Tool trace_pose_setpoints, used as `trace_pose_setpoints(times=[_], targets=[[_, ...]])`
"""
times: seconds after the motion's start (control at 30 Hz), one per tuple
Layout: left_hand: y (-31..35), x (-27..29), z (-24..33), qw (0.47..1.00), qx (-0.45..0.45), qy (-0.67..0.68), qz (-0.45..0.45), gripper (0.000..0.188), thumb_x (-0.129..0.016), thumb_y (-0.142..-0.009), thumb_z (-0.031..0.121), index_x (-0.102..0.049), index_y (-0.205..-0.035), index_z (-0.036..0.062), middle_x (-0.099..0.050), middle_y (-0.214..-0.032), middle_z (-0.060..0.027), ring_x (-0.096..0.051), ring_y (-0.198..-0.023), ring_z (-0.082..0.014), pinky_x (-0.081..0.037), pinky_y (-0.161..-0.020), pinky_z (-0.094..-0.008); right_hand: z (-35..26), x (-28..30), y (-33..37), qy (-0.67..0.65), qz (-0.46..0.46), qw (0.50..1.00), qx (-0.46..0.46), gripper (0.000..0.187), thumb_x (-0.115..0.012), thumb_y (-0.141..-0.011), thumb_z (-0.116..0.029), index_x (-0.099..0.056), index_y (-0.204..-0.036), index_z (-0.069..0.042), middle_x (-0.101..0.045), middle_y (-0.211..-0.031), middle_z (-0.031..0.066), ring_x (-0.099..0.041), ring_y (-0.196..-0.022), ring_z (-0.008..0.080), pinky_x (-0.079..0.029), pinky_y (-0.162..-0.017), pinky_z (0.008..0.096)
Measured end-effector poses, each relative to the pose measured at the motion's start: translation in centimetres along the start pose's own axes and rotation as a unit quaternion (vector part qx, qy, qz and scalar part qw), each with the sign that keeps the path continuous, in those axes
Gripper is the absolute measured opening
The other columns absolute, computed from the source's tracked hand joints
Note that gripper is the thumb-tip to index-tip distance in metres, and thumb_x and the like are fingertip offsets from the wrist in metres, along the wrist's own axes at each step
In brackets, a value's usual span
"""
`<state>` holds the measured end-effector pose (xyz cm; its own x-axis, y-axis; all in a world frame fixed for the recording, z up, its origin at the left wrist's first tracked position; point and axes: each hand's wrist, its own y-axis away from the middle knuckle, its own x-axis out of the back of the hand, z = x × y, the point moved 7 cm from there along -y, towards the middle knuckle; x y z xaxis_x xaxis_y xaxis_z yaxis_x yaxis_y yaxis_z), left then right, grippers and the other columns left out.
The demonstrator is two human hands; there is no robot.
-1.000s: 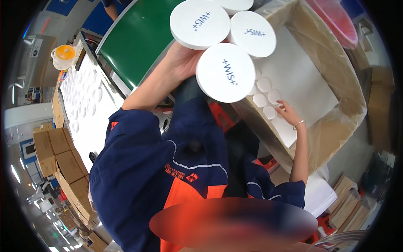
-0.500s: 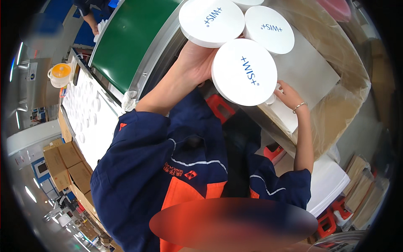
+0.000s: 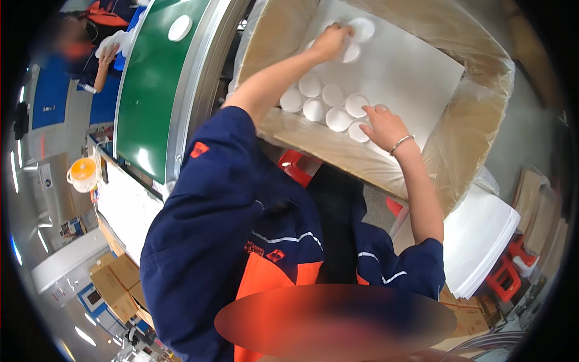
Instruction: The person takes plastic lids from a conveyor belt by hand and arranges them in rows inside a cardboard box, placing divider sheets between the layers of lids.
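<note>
Inside the plastic-lined box, white round lids [image 3: 333, 95] lie in rows on a white sheet [image 3: 401, 66]. My left hand [image 3: 332, 42] reaches to the far part of the box, its fingers closed at the edge of a white lid [image 3: 363, 29]. A second lid [image 3: 350, 52] lies just below those fingers, and another is partly hidden by the hand. At the near row's right end is my right hand [image 3: 387, 129], fingers apart, its tips by the lids [image 3: 357, 105] there. The palms of both hands are out of sight.
The carton [image 3: 338, 158] has crumpled clear plastic over its walls. Left of it runs a green conveyor belt [image 3: 151, 90] carrying a white lid [image 3: 180, 28]. A co-worker's hand [image 3: 107, 53] holds white pieces beyond. Stacked white sheets [image 3: 479, 232] lie at the right.
The large printed lids that my left hand held up near the camera are no longer there. That hand has moved down into the box. My right hand has shifted slightly left, its fingers spreading.
</note>
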<state>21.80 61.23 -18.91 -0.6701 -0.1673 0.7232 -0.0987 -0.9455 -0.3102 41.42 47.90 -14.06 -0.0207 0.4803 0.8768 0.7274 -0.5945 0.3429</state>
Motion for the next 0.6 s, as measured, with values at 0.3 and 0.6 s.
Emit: trace_pose_setpoints(times=[0.3,0.6], targets=[[3.3,-5.3,-4.9,0.917,0.151,-0.241,-0.281,0.033,-0.047,-0.085,0.024,-0.054,-0.115,0.0119,-0.053,-0.111,-0.0204,-0.052,-0.104,-0.037,-0.044,-0.087,-0.0455,0.0,0.4,0.6,-0.013,0.041,0.999,-0.016,0.034,-0.057,-0.084,-0.029,-0.051,-0.11,-0.008,-0.058,-0.093,0.0123,-0.059,-0.087,0.0285,-0.046,-0.072,0.0426],[0.4,-9.7,-2.8,0.919,0.177,-0.305,-0.174,0.039,-0.043,-0.088,0.037,-0.053,-0.115,0.0104,-0.053,-0.113,-0.0217,-0.055,-0.101,-0.037,-0.042,-0.088,-0.0496,-0.2,0.6,0.3,-0.006,0.052,0.998,-0.021,0.034,-0.058,-0.083,-0.028,-0.052,-0.108,-0.007,-0.058,-0.097,0.0123,-0.059,-0.089,0.0285,-0.046,-0.075,0.0428]])
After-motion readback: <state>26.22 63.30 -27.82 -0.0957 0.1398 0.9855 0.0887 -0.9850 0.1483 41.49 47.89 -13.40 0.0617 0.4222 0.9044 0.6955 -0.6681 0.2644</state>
